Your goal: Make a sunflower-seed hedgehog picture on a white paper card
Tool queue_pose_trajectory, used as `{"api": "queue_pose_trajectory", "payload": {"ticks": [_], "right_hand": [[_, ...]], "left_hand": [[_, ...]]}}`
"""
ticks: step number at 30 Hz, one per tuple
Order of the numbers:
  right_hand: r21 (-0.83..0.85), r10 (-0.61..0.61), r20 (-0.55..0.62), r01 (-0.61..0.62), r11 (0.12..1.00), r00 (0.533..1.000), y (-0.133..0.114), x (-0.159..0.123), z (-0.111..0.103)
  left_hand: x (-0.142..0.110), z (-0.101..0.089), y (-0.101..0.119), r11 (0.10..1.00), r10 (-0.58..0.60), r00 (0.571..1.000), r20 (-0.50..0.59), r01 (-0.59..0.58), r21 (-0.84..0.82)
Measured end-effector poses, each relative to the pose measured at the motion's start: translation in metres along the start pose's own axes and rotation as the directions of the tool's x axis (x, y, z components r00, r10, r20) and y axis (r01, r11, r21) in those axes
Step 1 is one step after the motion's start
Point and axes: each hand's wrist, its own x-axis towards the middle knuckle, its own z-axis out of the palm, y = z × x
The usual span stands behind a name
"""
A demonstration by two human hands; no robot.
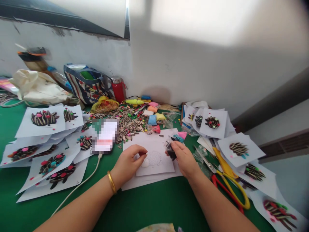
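The black packet (172, 153) is gripped in the right hand (184, 159), toward two o'clock on the drawing sheet (166, 167). At nine, the left hand (127, 163) has fingertips pinched together, contents unclear. Seeds (129, 124) lie at eleven, scissors (220, 174) at four.

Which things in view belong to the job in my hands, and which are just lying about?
Likely part of the job:
black packet in the right hand
sheet with outline drawing
striped sunflower seeds
coloured packets, apparently clay

Probably just lying about:
red flask
patterned tote bag
cream cloth bag
phone
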Motion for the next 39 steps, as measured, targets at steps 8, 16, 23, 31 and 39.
{"api": "queue_pose_trajectory", "payload": {"ticks": [8,16,23,31,39], "right_hand": [[0.004,-0.002,-0.007,0.002,1.0,1.0,0.0015,0.0004,-0.001],[-0.003,0.013,-0.004,-0.013,1.0,1.0,0.0042,0.0004,-0.0019],[0.006,0.008,-0.007,-0.008,1.0,1.0,0.0043,0.0009,-0.0021],[0.0,0.0,0.003,0.0,1.0,1.0,0.0045,0.0007,-0.002],[0.005,0.003,0.012,-0.003,1.0,1.0,0.0066,0.0016,-0.0032]], "left_hand": [[0.0026,-0.0058,-0.0004,0.999,-0.03,0.999,0.013,0.029,0.033],[0.0044,-0.0062,-0.007,0.987,-0.031,0.995,0.093,0.015,0.162],[0.0026,-0.0028,-0.0048,0.989,-0.046,0.987,0.157,0.023,0.148],[0.003,-0.0034,-0.0051,0.986,-0.014,0.981,0.194,-0.018,0.163],[0.0045,-0.0026,-0.0028,0.979,0.036,0.967,0.251,-0.084,0.183]]}}
